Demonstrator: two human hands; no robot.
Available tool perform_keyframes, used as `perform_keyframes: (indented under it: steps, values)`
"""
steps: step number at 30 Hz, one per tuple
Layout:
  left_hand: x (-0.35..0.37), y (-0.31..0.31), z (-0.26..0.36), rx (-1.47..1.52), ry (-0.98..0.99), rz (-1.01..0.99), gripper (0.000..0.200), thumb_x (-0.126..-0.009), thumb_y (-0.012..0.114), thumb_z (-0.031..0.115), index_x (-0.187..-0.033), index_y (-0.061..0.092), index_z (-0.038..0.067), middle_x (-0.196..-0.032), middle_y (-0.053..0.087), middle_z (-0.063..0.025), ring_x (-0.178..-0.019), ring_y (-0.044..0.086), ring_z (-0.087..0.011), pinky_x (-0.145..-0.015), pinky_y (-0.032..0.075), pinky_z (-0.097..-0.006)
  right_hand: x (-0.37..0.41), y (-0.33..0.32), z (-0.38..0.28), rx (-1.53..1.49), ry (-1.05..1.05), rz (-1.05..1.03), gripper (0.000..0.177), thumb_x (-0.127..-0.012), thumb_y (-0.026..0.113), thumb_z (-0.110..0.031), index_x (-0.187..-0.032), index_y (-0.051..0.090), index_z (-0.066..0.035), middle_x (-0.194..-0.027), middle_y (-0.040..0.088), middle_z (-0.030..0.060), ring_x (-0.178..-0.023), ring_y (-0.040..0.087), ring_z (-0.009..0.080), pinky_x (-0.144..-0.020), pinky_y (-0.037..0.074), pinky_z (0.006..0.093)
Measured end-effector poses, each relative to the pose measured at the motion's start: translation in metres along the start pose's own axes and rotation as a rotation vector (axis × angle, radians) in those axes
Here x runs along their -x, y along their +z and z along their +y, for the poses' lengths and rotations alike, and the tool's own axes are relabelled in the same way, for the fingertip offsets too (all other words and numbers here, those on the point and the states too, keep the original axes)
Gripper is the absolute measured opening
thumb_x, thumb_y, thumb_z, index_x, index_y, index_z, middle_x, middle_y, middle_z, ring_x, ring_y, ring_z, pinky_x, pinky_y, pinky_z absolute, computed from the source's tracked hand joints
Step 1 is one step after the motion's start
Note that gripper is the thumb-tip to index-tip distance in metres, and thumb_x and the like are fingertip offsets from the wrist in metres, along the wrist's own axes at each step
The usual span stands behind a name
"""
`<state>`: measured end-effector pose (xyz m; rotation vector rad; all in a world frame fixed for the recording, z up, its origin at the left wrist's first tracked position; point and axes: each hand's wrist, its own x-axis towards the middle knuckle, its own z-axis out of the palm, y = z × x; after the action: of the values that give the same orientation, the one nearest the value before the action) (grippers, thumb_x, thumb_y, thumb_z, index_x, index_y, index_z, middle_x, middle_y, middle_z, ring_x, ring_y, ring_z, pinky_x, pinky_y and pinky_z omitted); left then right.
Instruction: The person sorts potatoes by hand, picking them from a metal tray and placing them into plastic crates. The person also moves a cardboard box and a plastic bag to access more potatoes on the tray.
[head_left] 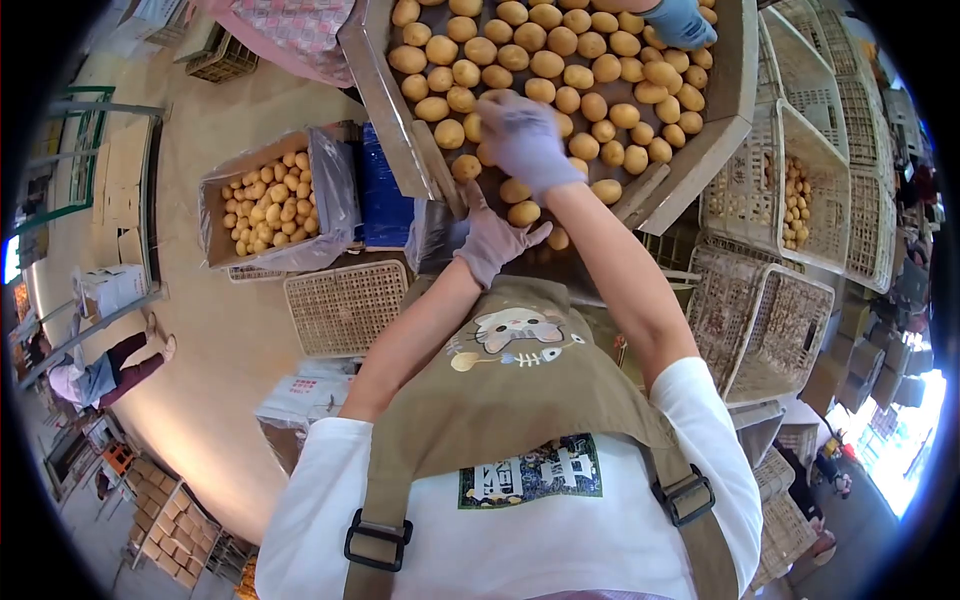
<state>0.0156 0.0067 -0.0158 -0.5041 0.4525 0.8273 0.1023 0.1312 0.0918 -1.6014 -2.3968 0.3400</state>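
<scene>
Many small yellow potatoes (547, 64) lie spread over a sorting tray with raised grey walls (690, 178). My right hand (527, 142), in a pale glove, reaches over the potatoes near the tray's front; motion blurs its fingers, and I cannot make out whether it grips one. Nearer my body, at the tray's narrow outlet, my left hand (492, 240) wears a similar glove. Its thumb and fingers are spread apart beside a few potatoes (523, 213) in the outlet, and no potato shows in its grasp.
Across the tray is a co-worker's blue-gloved hand (682, 22). A plastic-lined box (213, 222) full of potatoes stands at left, near a flat plastic crate (345, 305). Stacked crates (815, 205) line the right side, one holding potatoes. Another person (105, 375) is at far left.
</scene>
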Motion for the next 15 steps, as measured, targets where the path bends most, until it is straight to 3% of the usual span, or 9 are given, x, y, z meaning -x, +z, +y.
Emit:
perform_keyframes:
  steps: [1, 2, 4, 7, 10, 11, 13, 14, 15]
  values:
    - [0.000, 0.001, -0.002, 0.043, -0.003, 0.055, 0.105, -0.079, 0.054, 0.085, -0.155, 0.025, 0.018, -0.160, 0.030, -0.0124, -0.145, 0.034, -0.0410, -0.113, 0.036, -0.0646, -0.018, -0.014, -0.023, 0.076, 0.061, -0.270, 0.025, -0.091, 0.058, -0.015, -0.115, 0.065, -0.012, -0.114, 0.070, 0.0153, -0.102, 0.070, 0.0327, -0.081, 0.054, 0.0407]
    - [0.004, 0.005, -0.003, 0.024, 0.009, 0.063, 0.107, -0.079, 0.055, 0.084, -0.156, 0.023, 0.017, -0.160, 0.029, -0.0128, -0.144, 0.035, -0.0416, -0.113, 0.036, -0.0647, -0.021, 0.013, -0.025, 0.167, 0.035, -0.260, 0.036, -0.091, 0.060, -0.014, -0.127, 0.058, -0.013, -0.119, 0.068, 0.0175, -0.109, 0.068, 0.0351, -0.083, 0.054, 0.0431]
    - [0.010, 0.014, 0.001, -0.020, 0.033, 0.071, 0.110, -0.078, 0.057, 0.084, -0.156, 0.020, 0.016, -0.160, 0.028, -0.0135, -0.144, 0.035, -0.0427, -0.113, 0.036, -0.0647, -0.029, 0.018, -0.037, 0.270, 0.096, -0.295, 0.043, -0.090, 0.062, -0.015, -0.132, 0.053, -0.015, -0.124, 0.066, 0.0190, -0.114, 0.066, 0.0369, -0.087, 0.053, 0.0456]
    - [0.013, 0.010, 0.007, 0.069, -0.043, 0.149, 0.109, -0.077, 0.055, 0.086, -0.155, 0.021, 0.019, -0.159, 0.028, -0.0094, -0.143, 0.036, -0.0380, -0.111, 0.038, -0.0637, -0.050, -0.001, -0.031, -0.028, 0.205, -0.415, 0.040, -0.088, 0.063, -0.016, -0.128, 0.057, -0.016, -0.119, 0.067, 0.0188, -0.113, 0.065, 0.0348, -0.089, 0.052, 0.0453]
    - [0.009, 0.001, 0.009, 0.011, -0.015, 0.060, 0.109, -0.078, 0.057, 0.084, -0.155, 0.019, 0.017, -0.159, 0.026, -0.0135, -0.141, 0.038, -0.0408, -0.108, 0.041, -0.0636, -0.019, 0.014, -0.013, -0.191, 0.093, -0.089, 0.034, -0.087, 0.064, -0.018, -0.121, 0.061, -0.015, -0.107, 0.068, 0.0167, -0.103, 0.067, 0.0339, -0.086, 0.052, 0.0452]
    - [0.009, -0.002, 0.008, -0.021, 0.011, 0.004, 0.110, -0.079, 0.058, 0.082, -0.156, 0.017, 0.015, -0.159, 0.025, -0.0169, -0.140, 0.039, -0.0436, -0.107, 0.043, -0.0637, 0.002, 0.018, -0.008, -0.319, 0.038, 0.171, 0.024, -0.084, 0.066, -0.017, -0.109, 0.065, -0.014, -0.096, 0.067, 0.0149, -0.092, 0.066, 0.0356, -0.077, 0.052, 0.0462]
    - [0.015, 0.016, 0.005, 0.028, 0.014, 0.121, 0.106, -0.080, 0.055, 0.083, -0.154, 0.022, 0.015, -0.157, 0.029, -0.0155, -0.139, 0.040, -0.0420, -0.106, 0.045, -0.0636, 0.053, -0.015, -0.002, -0.450, -0.049, 0.439, 0.022, -0.082, 0.069, -0.011, -0.103, 0.065, -0.012, -0.090, 0.065, 0.0121, -0.084, 0.065, 0.0367, -0.071, 0.051, 0.0463]
    - [0.017, 0.022, 0.004, 0.054, 0.014, 0.179, 0.104, -0.080, 0.053, 0.083, -0.154, 0.024, 0.015, -0.156, 0.032, -0.0148, -0.139, 0.041, -0.0411, -0.105, 0.046, -0.0635, 0.086, -0.034, 0.008, -0.526, 0.001, 0.382, 0.027, -0.077, 0.072, -0.003, -0.102, 0.065, -0.009, -0.095, 0.066, 0.0142, -0.084, 0.065, 0.0374, -0.071, 0.052, 0.0436]
    - [0.014, 0.013, 0.008, -0.118, 0.017, -0.015, 0.096, -0.083, 0.045, 0.084, -0.152, 0.032, 0.018, -0.155, 0.039, -0.0088, -0.140, 0.041, -0.0372, -0.106, 0.043, -0.0630, 0.121, -0.048, 0.018, -0.321, -0.021, 0.549, 0.031, -0.075, 0.073, -0.001, -0.105, 0.066, -0.007, -0.102, 0.068, 0.0161, -0.090, 0.066, 0.0359, -0.076, 0.055, 0.0395]
